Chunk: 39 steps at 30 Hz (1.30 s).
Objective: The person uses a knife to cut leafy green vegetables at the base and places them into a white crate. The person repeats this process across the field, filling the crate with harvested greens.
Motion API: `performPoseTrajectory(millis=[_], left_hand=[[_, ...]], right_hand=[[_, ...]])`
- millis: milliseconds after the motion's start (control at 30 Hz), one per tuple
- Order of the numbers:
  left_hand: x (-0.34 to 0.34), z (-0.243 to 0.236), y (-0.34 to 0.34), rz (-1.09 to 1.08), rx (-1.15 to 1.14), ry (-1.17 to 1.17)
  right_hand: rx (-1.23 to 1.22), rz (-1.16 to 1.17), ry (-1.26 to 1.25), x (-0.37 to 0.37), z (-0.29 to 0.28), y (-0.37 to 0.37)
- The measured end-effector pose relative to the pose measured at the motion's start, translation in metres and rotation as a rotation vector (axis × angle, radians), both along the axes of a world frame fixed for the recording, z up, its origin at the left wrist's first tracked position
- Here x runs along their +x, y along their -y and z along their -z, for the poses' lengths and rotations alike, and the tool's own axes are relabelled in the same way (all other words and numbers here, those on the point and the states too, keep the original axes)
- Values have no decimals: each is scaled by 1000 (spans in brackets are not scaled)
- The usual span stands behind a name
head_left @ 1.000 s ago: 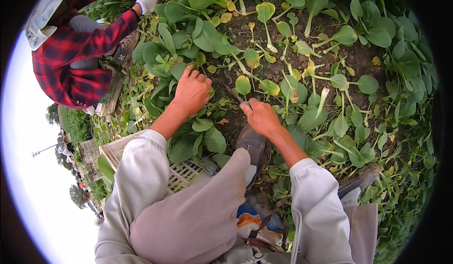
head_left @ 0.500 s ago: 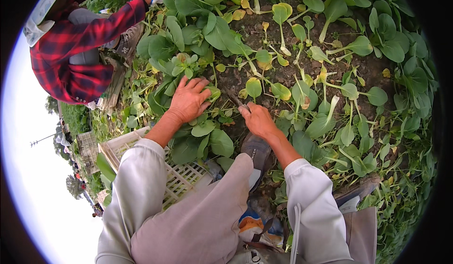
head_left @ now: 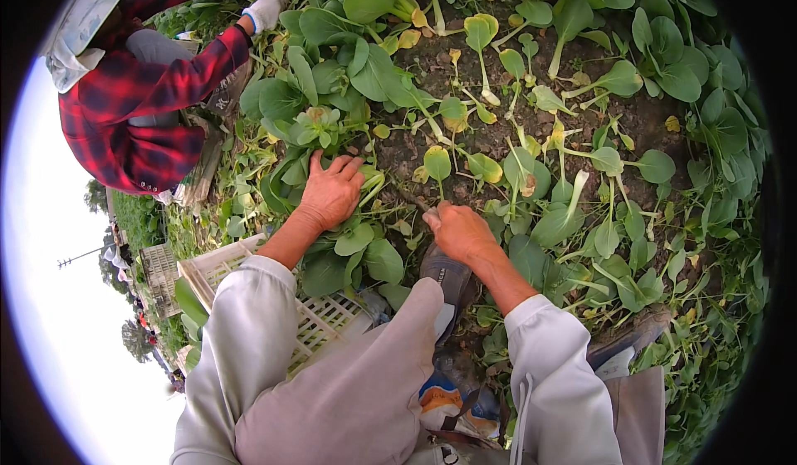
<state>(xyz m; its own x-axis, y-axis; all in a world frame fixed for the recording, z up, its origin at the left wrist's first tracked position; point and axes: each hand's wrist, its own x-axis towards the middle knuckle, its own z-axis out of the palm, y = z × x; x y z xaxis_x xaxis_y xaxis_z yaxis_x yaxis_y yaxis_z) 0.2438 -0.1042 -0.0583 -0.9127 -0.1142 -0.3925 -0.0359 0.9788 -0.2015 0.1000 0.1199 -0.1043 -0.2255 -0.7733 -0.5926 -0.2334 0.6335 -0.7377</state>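
My left hand [head_left: 332,191] is closed over a leafy bok choy [head_left: 372,184], whose pale green stems show beside the fingertips. Leaves partly cover what the fingers grip. Just to the right, my right hand [head_left: 462,231] wraps round a knife [head_left: 410,197] with a narrow dark blade. The blade points up and left, low over the soil towards the base of that bok choy. Its handle is hidden in my fist. Broad bok choy leaves [head_left: 353,253] spread below my left wrist.
Cut and yellowing bok choy [head_left: 573,208] lie on the dark soil at right. A cream plastic crate [head_left: 324,322] stands by my left knee. My shoe [head_left: 447,278] is below the knife. A co-worker in a red checked shirt [head_left: 133,124] crouches at upper left, wearing a white glove [head_left: 266,12].
My left hand's fingers have drawn in more tightly around the bok choy. My right hand keeps the knife in nearly the same place. The co-worker's gloved hand has moved lower.
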Motion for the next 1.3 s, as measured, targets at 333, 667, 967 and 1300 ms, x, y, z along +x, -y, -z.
performPoseTrajectory(millis=[333,667,967,1300], left_hand=[[-73,-22,-23,22,326,-407],[-185,-39,-119,-508,1439,-239],[-221,-40,-183,-77,794,-599],[-230,-29,-205,-355,1433,-337]], right_hand=[[-375,677,-7,-43,-6,-52],[-622,867,439,-147,-51,-88],[-434,954,286,-155,-70,-123],[-395,927,187,-157,-87,-148]])
